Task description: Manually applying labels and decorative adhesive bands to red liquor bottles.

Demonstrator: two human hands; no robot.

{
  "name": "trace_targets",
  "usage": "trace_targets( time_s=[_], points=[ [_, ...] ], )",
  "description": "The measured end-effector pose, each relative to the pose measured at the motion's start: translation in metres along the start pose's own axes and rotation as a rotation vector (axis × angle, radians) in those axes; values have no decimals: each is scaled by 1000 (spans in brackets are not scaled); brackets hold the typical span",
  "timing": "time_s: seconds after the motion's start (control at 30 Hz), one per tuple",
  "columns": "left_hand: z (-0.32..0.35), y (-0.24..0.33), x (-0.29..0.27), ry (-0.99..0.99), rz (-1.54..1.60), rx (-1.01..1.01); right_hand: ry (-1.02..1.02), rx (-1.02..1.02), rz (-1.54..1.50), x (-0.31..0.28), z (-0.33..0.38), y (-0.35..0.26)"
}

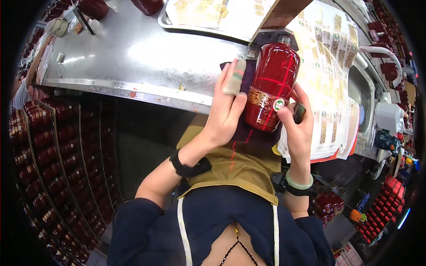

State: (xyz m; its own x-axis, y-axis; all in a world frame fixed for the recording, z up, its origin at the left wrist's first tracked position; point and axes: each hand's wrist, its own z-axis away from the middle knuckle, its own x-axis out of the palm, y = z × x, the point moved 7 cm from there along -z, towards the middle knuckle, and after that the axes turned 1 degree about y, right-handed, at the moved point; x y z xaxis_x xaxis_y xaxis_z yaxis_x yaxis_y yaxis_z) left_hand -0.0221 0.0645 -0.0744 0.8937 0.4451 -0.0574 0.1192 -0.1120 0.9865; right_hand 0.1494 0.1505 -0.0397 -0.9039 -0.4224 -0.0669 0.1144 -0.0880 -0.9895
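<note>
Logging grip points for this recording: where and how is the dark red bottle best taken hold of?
Probably by the broad body of the dark red bottle, one palm from each long side. It appears to lie with its neck pointing away from the person, close to the bracket; the left hand and right hand flank its sides.

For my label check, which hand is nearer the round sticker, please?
Right. The right hand has its thumb beside the round sticker; the left hand is left of the bottle.

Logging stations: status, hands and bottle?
Left hand open beside glossy dark red bottle. Right hand at its lower right, holding small dark object. White label sheets alongside.
</note>
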Motion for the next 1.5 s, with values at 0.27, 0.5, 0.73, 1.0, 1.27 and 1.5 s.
trace_targets(
  time_s=[0.27,0.5,0.73,1.0,1.27,1.5],
  points=[
    [27,9,5,-106,-231,147,-128,-449,715,9,20,-21],
    [26,11,3,-183,-416,193,-42,-441,522,5,14,-18],
    [27,45,-3,49,-493,257,-35,-505,583,4,16,-50],
    [11,48,9,-14,-484,427,-15,-232,344,-14,7,-35],
    [16,41,8,-47,-322,391,-3,127,-190,-13,-4,14],
    [22,41,11,-26,-469,459,9,71,-104,-6,-3,18]
  ],
)
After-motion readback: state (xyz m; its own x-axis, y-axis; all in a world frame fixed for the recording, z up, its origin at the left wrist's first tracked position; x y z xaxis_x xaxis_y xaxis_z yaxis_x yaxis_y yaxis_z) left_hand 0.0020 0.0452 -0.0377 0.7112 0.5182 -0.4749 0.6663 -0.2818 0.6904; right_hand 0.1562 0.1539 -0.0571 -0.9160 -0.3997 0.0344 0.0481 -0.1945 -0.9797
